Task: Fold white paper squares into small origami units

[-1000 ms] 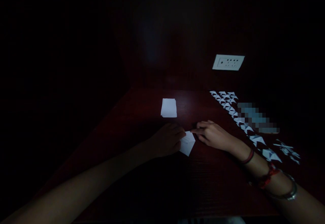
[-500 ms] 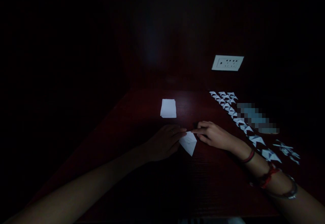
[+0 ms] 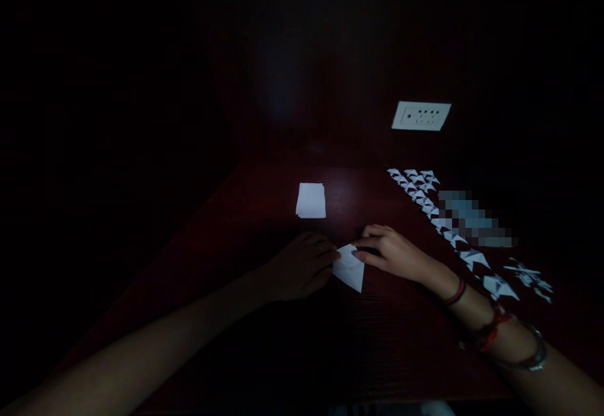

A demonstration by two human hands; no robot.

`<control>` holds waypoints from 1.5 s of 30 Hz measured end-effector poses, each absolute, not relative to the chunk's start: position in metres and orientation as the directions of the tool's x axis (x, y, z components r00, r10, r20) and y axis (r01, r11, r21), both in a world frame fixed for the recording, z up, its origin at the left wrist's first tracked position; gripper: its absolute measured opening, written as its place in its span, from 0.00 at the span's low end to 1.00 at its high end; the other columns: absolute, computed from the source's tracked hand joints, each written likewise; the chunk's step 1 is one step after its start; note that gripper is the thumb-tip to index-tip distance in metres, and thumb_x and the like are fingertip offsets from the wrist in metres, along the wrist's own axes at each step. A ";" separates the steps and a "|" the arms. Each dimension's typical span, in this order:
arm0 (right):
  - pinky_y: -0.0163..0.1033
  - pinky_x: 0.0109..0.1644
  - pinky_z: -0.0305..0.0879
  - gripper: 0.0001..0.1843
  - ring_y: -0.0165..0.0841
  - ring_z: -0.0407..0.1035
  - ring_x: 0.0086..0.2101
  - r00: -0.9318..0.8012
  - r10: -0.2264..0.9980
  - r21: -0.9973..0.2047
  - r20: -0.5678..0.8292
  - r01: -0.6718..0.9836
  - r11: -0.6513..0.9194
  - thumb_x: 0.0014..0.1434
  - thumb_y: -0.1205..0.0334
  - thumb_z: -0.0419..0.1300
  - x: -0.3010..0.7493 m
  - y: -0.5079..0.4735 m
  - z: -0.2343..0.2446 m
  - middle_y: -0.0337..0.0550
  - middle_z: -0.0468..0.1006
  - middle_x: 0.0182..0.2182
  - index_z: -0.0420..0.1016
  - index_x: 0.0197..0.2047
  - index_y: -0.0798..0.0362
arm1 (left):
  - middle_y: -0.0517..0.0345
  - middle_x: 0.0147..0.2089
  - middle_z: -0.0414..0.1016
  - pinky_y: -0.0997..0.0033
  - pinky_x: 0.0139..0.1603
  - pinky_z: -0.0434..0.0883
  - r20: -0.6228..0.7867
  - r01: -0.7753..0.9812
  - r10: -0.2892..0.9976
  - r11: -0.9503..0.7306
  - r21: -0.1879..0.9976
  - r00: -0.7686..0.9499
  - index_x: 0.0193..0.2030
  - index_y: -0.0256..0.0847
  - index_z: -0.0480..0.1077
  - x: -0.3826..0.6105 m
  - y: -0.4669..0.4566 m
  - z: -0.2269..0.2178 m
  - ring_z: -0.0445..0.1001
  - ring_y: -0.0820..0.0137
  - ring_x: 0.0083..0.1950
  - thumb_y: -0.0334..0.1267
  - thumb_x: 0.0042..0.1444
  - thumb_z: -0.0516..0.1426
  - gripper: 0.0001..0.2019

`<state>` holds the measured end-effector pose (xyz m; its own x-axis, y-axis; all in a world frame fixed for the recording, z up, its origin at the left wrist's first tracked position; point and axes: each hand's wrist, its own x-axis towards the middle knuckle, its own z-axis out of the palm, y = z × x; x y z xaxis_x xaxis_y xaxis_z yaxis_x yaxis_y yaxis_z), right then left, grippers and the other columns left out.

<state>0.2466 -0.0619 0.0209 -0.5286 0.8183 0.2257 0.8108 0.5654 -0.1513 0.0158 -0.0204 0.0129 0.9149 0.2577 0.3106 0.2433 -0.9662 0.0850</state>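
A folded piece of white paper [image 3: 350, 270] with faint markings lies on the dark red table [image 3: 264, 196], its pointed corner toward me. My left hand [image 3: 304, 266], in shadow and with a ring on one finger, is closed on the paper's left edge. From the right, my right hand [image 3: 384, 249] pinches the top right edge with thumb and fingers. Bands and a bracelet circle my right wrist. Beyond my hands rests a stack of white paper sheets [image 3: 311, 201].
Rows of folded white paper pieces [image 3: 427, 205] run along the table's right side. Beside them lies a blurred-out bluish object [image 3: 472, 214]. A small heap of white paper scraps [image 3: 529, 277] is nearer me. A white socket panel [image 3: 421, 116] is on the wall.
The paper has turned slightly between my hands. My right thumb has moved onto its upper right edge, and my left fingers have shifted a little left and down.
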 end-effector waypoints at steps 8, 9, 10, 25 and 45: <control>0.40 0.41 0.56 0.15 0.33 0.64 0.36 -0.490 0.838 -0.068 0.240 0.853 0.517 0.58 0.55 0.50 0.238 -0.065 0.019 0.45 0.70 0.33 0.72 0.41 0.54 | 0.51 0.52 0.60 0.59 0.54 0.56 0.301 0.210 0.238 -0.970 0.122 0.924 0.50 0.39 0.62 0.013 -0.020 0.014 0.55 0.62 0.54 0.33 0.56 0.46 0.15; 0.40 0.41 0.56 0.14 0.33 0.64 0.36 -0.491 0.838 -0.059 0.240 0.854 0.517 0.58 0.56 0.50 0.238 -0.065 0.019 0.45 0.70 0.33 0.72 0.40 0.54 | 0.51 0.54 0.59 0.59 0.55 0.55 0.313 0.203 0.232 -0.972 0.122 0.921 0.50 0.39 0.62 0.013 -0.020 0.013 0.54 0.62 0.55 0.33 0.56 0.46 0.15; 0.40 0.41 0.56 0.14 0.33 0.64 0.36 -0.489 0.838 -0.057 0.243 0.855 0.516 0.58 0.57 0.49 0.238 -0.065 0.019 0.44 0.70 0.33 0.72 0.39 0.54 | 0.50 0.55 0.57 0.58 0.55 0.55 0.327 0.193 0.223 -0.974 0.121 0.918 0.51 0.39 0.61 0.013 -0.020 0.012 0.53 0.62 0.57 0.32 0.56 0.46 0.15; 0.41 0.51 0.58 0.19 0.34 0.59 0.46 -0.440 0.830 -0.329 0.343 0.771 0.545 0.55 0.62 0.54 0.251 -0.054 0.011 0.47 0.62 0.44 0.65 0.51 0.52 | 0.52 0.55 0.55 0.58 0.54 0.58 0.360 0.218 0.279 -0.955 0.200 0.890 0.44 0.41 0.66 0.018 -0.020 0.012 0.55 0.64 0.56 0.34 0.58 0.46 0.11; 0.37 0.39 0.59 0.10 0.31 0.63 0.32 -0.366 0.843 -0.235 0.393 0.847 0.477 0.60 0.61 0.47 0.241 -0.048 0.023 0.43 0.70 0.29 0.66 0.32 0.56 | 0.51 0.58 0.50 0.57 0.55 0.56 0.404 0.210 0.292 -0.949 0.235 0.867 0.47 0.43 0.64 0.021 -0.014 0.004 0.51 0.61 0.58 0.36 0.55 0.51 0.12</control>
<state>0.2405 -0.0484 0.0233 -0.3659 0.8434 0.3934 0.8468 0.4771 -0.2353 0.0207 -0.0135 0.0040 0.8669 0.2922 0.4040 0.2102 -0.9489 0.2352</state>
